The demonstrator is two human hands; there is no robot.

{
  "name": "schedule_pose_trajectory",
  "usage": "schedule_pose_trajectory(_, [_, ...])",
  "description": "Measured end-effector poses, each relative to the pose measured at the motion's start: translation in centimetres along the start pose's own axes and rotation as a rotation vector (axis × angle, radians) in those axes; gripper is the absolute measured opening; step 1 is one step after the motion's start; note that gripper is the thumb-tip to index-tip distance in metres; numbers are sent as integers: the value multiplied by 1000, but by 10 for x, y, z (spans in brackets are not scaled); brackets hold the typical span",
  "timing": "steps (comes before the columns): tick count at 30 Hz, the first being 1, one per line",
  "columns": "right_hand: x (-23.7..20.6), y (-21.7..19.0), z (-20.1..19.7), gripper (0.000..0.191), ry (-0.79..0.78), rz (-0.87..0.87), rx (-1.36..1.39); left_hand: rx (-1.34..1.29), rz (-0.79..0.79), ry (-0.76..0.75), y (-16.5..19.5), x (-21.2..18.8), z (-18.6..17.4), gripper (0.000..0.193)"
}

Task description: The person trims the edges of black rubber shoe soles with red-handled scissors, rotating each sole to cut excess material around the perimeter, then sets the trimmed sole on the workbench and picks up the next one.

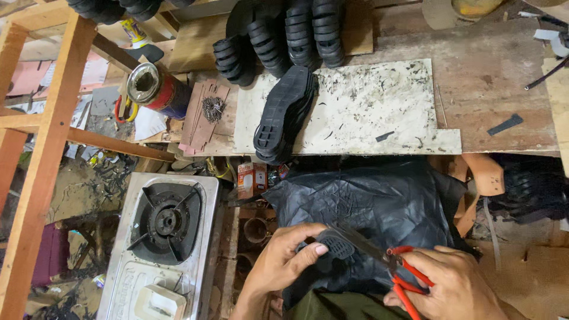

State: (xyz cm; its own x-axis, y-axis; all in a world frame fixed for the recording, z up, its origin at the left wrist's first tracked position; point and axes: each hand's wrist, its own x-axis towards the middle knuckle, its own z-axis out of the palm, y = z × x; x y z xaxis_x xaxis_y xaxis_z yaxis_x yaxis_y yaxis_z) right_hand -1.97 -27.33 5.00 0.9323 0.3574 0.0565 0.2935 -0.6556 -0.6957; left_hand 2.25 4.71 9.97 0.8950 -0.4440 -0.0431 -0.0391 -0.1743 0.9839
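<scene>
Both hands work low in the view, closest to the camera. On the right, the right hand (pixel 453 284) is curled closed around the red handles of a pair of scissors (pixel 388 261), whose dark blades run up and to the left with only a narrow gap between them. Their tips meet a small black rubber sole piece (pixel 335 244), ridged on its face, which the left hand (pixel 284 258) pinches between thumb and fingers; that hand is closed on the piece, thumb on top. Sole piece and blades touch (how deep the blades sit in the rubber cannot be told).

Under the hands spreads a crumpled black sheet (pixel 385 201), seemingly draped over the person's lap. Left of the hands stands a single-burner gas stove (pixel 169 237) with a steel body and black grate, well apart from the work.

Farther up, a stained white board (pixel 379 106) lies on a rough wooden bench (pixel 492 77). A stack of black shoe soles (pixel 284 115) rests tilted across the board's left edge, and at least 4 more ribbed stacks (pixel 278 35) stand behind it. Left of the board sits a red can (pixel 157 89) lying on its side, open mouth toward the camera, beside a small heap of nails (pixel 212 108) on brown card. A wooden frame (pixel 47 118) crosses the left side.
</scene>
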Motion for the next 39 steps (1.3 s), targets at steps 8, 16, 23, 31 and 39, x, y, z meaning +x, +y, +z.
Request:
schedule_pose_trajectory(8, [-23,41,-7,59,-388,48,-107,261,57,-119,12,3,-14,33])
schedule_pose_trajectory(16, [-23,46,9,61,-268,236,411,42,200,172,-21,-2,-7,59])
schedule_pose_trajectory(23, [-1,6,27,48,-510,515,460,-832,7,338,-70,13,32,51])
schedule_pose_trajectory(31, [26,-38,31,58,-64,262,75,-924,-332,509,-59,23,48,58])
schedule_pose_trajectory(39, [31,-41,22,67,-10,216,-92,-764,-529,542,-47,18,37,67])
